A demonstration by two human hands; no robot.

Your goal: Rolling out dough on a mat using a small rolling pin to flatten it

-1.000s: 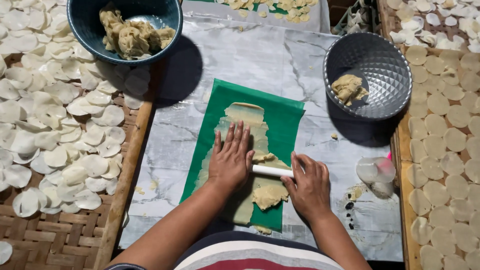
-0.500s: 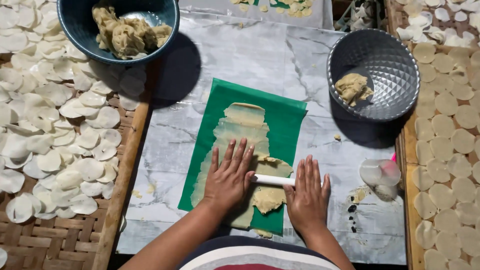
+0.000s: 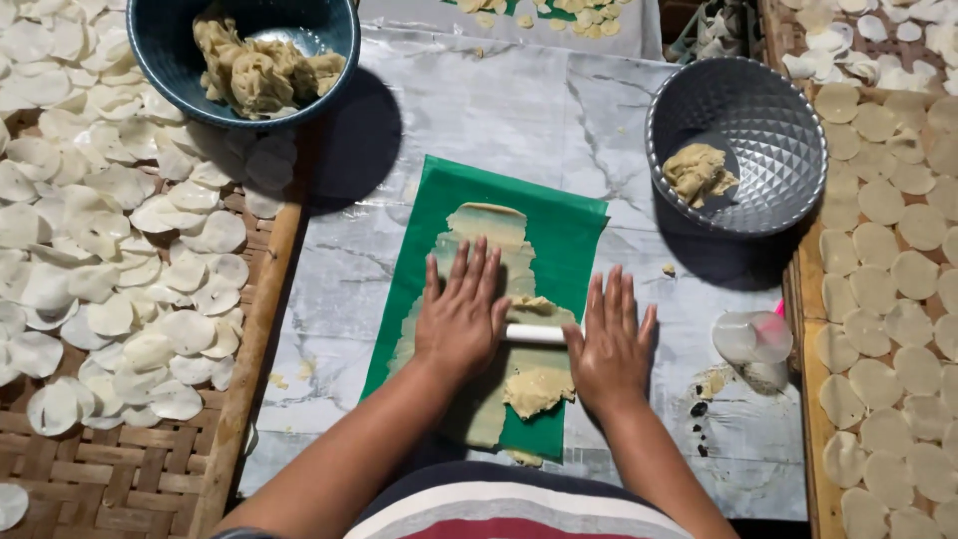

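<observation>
Up at the far left, a dark blue round bowl is holding a heap of crumpled beige dough scraps, while at the far right a grey faceted metal bowl is carrying one small lump of the same dough. Between them, on the pale marble-patterned tabletop, a green plastic sheet is lying with a long thin strip of flattened dough along it. Both hands are pressing down flat on a white cylindrical rolling pin, which is lying crosswise on the sheet near its close end; the left hand and the right hand are resting with fingers stretched out and slightly spread, gripping nothing. A thicker unrolled lump of dough is sitting just nearer than the pin, between the wrists. A clear plastic cup is lying on its side right of the hands. Woven bamboo trays are flanking the tabletop, the left tray covered with pale curled discs, the right tray with flat round cut dough rounds.
</observation>
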